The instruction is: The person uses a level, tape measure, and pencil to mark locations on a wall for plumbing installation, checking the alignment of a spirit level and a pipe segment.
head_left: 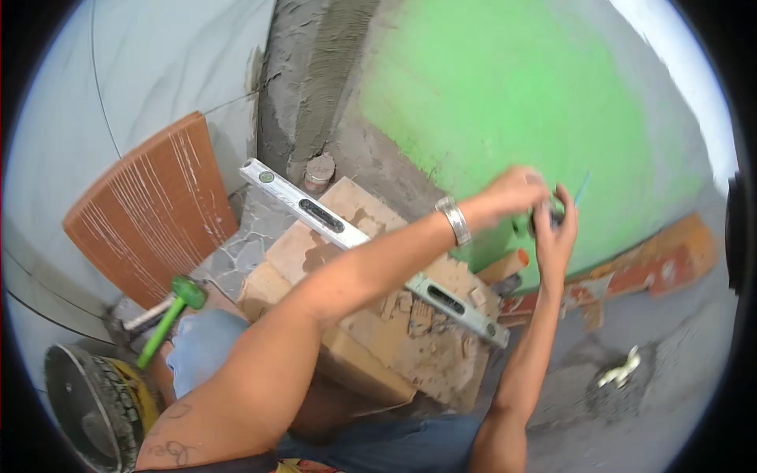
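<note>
My left hand [514, 191], with a silver bracelet [453, 221] on its wrist, is raised in front of the green wall patch [505, 94]. Its fingers are curled and slightly blurred; anything in them is hidden. Close beside it my right hand [557, 234] is closed around a small dark object [557, 215], mostly covered by the fingers. A thin blue strip [583, 188] sticks up near the right fingertips; whether it belongs to that object I cannot tell. Below the left forearm, a long spirit level [359, 238] lies across a debris-covered board [441, 370].
Around the board are a green mallet [169, 319], a bucket [87, 410], leaning terracotta panels [150, 209] and a small round tub [319, 169]. A red and brown plank [631, 268] runs along the right wall base. A crumpled pale scrap [620, 369] lies on the grey surface.
</note>
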A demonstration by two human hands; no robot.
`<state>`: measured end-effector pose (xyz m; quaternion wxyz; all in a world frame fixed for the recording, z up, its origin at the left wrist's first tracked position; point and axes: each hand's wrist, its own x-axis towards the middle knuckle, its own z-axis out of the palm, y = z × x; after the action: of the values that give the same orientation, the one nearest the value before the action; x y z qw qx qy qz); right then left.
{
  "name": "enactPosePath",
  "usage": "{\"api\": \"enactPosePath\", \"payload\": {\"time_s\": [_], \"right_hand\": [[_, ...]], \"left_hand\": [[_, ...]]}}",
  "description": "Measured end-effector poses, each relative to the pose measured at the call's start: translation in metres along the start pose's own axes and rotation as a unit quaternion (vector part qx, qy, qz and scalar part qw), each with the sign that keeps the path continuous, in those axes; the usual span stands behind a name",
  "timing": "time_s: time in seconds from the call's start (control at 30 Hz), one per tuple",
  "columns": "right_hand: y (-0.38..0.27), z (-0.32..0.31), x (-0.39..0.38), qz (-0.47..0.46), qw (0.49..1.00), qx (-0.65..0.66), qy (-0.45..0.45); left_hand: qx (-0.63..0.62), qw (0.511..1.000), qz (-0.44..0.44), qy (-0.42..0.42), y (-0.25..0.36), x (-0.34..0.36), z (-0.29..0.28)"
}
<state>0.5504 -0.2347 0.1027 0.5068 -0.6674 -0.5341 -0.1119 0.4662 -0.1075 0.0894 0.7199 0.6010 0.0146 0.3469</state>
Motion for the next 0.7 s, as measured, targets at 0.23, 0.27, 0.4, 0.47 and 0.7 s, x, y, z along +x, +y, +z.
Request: {"api": "enactPosePath", "payload": {"time_s": [0.23,0.27,0.4,0.47,0.7], "right_hand": [[-0.067,0.012,0.024,-0.183,0.943,-0.235,-0.147],[-0.077,0.014,0.035,-0.189,0.938,-0.244,-0.158],[-0.138,0.039,0.079,-0.223,0.868,-0.331,-0.295],[-0.165,0.06,0.101,-0.22,0.812,-0.387,-0.377],[-0.199,0.137,0.14,-0.266,0.753,-0.429,-0.422]], "left_hand": [[-0.015,0.994,0.105,-0.036,0.017,0.013,-0.032],[-0.028,0.993,0.111,-0.028,0.02,0.009,-0.041],[-0.215,0.975,0.058,-0.019,0.034,0.003,-0.086],[-0.24,0.965,0.096,-0.045,0.036,0.003,-0.11],[-0.355,0.924,0.131,0.057,0.055,0.0,-0.158]]}}
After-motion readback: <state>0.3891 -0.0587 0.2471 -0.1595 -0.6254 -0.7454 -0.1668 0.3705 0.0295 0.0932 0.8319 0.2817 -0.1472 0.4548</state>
